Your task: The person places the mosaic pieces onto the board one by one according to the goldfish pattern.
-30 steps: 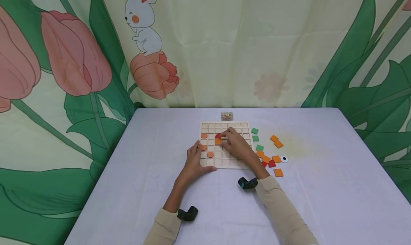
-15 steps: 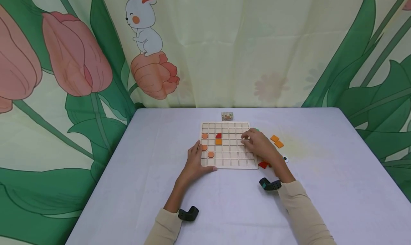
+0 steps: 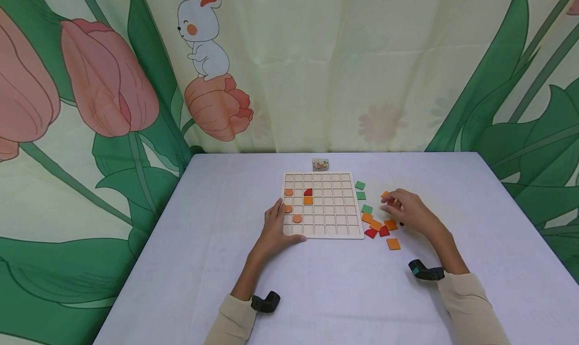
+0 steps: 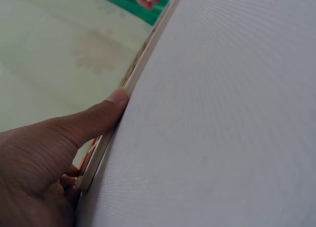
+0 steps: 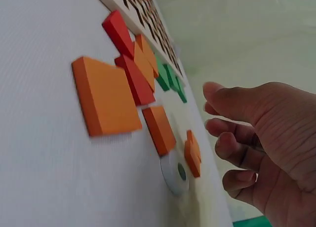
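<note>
My left hand (image 3: 275, 230) holds the near left corner of a square wooden grid board (image 3: 330, 209). In the left wrist view its thumb (image 4: 101, 116) lies against the board's front edge, and the other fingers are partly hidden at the corner. On the board sit several orange discs (image 3: 297, 218), a red quarter-round piece (image 3: 308, 192) and an orange square (image 3: 308, 200). My right hand (image 3: 413, 212) hovers right of the board over loose pieces, with thumb and fingers apart and nothing between them. Beneath it are orange squares (image 5: 192, 155) and a white eye disc (image 5: 175, 173).
Green pieces (image 3: 361, 196) lie along the board's right edge. Orange squares (image 3: 393, 244) and red quarter-rounds (image 3: 384, 231) are scattered nearer the front. Behind the board stands a small patterned box (image 3: 320, 164). A flower-printed curtain (image 3: 307, 74) hangs behind the white table (image 3: 217, 209).
My right hand has left the red piece on the board and moved right, over the loose pieces. The left hand stays at the board's corner.
</note>
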`<act>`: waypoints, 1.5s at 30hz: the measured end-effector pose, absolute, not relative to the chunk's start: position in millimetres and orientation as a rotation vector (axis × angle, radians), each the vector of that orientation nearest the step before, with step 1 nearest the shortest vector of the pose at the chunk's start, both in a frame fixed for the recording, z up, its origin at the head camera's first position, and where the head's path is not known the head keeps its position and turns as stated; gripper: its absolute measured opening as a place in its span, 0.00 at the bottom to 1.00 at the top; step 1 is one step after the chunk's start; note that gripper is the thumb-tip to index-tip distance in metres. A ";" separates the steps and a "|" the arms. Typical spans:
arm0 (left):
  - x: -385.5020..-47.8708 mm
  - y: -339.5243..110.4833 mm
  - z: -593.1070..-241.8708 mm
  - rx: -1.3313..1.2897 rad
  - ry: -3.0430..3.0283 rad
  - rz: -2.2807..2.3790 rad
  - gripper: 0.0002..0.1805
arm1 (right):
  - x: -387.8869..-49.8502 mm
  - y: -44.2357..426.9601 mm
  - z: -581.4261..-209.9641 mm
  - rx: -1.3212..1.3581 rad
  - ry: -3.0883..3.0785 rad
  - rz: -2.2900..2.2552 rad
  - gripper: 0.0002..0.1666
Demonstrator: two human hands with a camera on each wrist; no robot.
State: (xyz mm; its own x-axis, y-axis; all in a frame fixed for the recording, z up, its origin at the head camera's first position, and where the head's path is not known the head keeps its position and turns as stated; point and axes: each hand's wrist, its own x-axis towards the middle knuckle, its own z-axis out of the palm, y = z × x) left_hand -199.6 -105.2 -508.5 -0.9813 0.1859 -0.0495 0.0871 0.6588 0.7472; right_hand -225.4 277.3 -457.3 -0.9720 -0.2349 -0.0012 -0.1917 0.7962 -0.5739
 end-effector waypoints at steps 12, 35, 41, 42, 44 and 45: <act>-199.2 -105.1 -506.8 0.230 2.737 1.254 0.69 | -204.7 317.3 -464.9 -0.250 2.764 -0.895 0.25; -200.6 -105.1 -507.4 0.222 2.749 1.226 0.69 | -214.4 318.8 -473.2 -0.264 2.889 -0.882 0.17; -201.0 -105.3 -507.3 0.245 2.757 1.222 0.68 | -216.2 316.9 -471.7 -0.307 2.889 -0.878 0.17; -200.8 -105.1 -507.1 0.249 2.758 1.219 0.68 | -215.9 315.8 -471.4 -0.311 2.895 -0.873 0.17; -200.3 -104.8 -507.2 0.250 2.754 1.221 0.68 | -215.9 313.0 -470.6 -0.327 2.904 -0.870 0.17; -200.0 -104.8 -507.2 0.245 2.750 1.221 0.68 | -216.3 310.9 -470.0 -0.335 2.909 -0.869 0.17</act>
State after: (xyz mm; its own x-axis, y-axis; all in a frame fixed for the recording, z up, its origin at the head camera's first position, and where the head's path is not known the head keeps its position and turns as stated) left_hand -200.0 -104.8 -507.2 -0.9793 0.1971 -0.0459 0.0981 0.6607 0.7442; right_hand -216.3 310.9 -470.0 -0.9722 -0.2332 -0.0205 -0.1837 0.8145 -0.5503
